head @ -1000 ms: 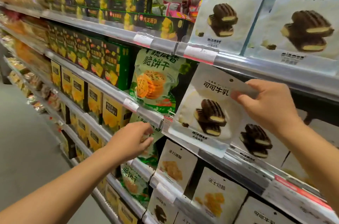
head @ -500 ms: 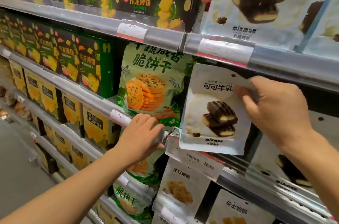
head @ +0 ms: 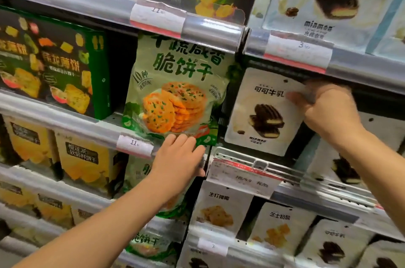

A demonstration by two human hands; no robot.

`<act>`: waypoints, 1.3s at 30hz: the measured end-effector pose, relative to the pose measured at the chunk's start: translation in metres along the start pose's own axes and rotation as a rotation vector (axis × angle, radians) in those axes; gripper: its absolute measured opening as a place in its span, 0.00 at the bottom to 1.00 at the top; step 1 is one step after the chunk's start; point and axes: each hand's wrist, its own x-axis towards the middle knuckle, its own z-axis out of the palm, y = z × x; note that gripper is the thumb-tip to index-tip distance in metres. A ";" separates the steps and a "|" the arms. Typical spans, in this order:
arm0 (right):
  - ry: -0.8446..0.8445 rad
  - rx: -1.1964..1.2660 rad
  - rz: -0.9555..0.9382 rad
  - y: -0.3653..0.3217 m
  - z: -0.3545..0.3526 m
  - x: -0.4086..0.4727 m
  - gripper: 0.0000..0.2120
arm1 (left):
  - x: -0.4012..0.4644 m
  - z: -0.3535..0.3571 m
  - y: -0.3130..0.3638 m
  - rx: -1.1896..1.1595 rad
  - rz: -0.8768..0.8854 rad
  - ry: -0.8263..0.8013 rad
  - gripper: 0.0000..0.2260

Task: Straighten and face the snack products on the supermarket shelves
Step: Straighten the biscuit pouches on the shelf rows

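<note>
White cocoa-biscuit pouch, at 3 o'clock of the green cracker bag, is being stood upright: right hand pinches its top corner. Left hand, fingers straight, touches the green bag's base. Next: seat it square, facing forward.

Right hand pinches white cocoa pouch (top corner); left hand flat against green cracker bag.

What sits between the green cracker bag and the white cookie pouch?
Only a dark, bare gap, seen in the head view, separates the green cracker bag and the white cookie pouch.
</note>
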 end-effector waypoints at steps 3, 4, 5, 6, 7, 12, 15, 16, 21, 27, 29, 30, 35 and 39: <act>-0.016 -0.086 -0.001 -0.008 0.003 -0.005 0.14 | 0.000 -0.003 -0.001 -0.030 -0.001 -0.019 0.22; -0.022 -0.099 0.003 -0.008 0.004 -0.006 0.13 | -0.001 -0.004 -0.001 -0.040 -0.004 -0.023 0.23; -0.030 -0.116 0.006 -0.009 0.006 -0.007 0.13 | -0.001 -0.005 0.000 -0.050 -0.008 -0.023 0.23; -0.038 -0.138 0.007 -0.009 0.007 -0.009 0.13 | -0.001 -0.006 0.000 -0.058 -0.013 -0.020 0.24; -0.047 -0.160 0.009 -0.010 0.009 -0.010 0.12 | -0.001 -0.006 0.000 -0.064 -0.017 -0.016 0.24; -0.069 -0.155 0.053 -0.013 0.014 -0.014 0.13 | -0.002 -0.007 0.000 -0.102 -0.020 -0.003 0.23; -0.113 -0.141 0.107 -0.016 0.018 -0.015 0.13 | -0.002 -0.004 0.000 -0.117 -0.030 -0.019 0.22; -0.128 -0.145 0.128 -0.017 0.018 -0.015 0.13 | -0.003 -0.004 0.001 -0.116 -0.034 -0.023 0.22; -0.187 -0.157 0.188 -0.019 0.019 -0.015 0.17 | -0.003 -0.004 0.001 -0.132 -0.054 -0.064 0.22; -0.173 -0.181 0.149 -0.014 0.020 -0.015 0.21 | -0.003 -0.001 0.002 -0.133 -0.063 -0.065 0.22; -0.088 -0.191 0.076 -0.007 0.019 -0.020 0.25 | -0.003 0.000 0.002 -0.123 -0.063 -0.052 0.22; -0.025 -0.191 0.035 -0.003 0.018 -0.024 0.27 | -0.004 0.000 0.003 -0.123 -0.066 -0.042 0.22; 0.147 -0.140 -0.076 0.022 0.017 -0.069 0.27 | -0.009 0.006 0.008 -0.174 -0.092 0.068 0.21; 0.069 -0.097 -0.150 0.035 0.044 -0.117 0.19 | -0.037 0.036 0.023 -0.390 -0.024 0.369 0.20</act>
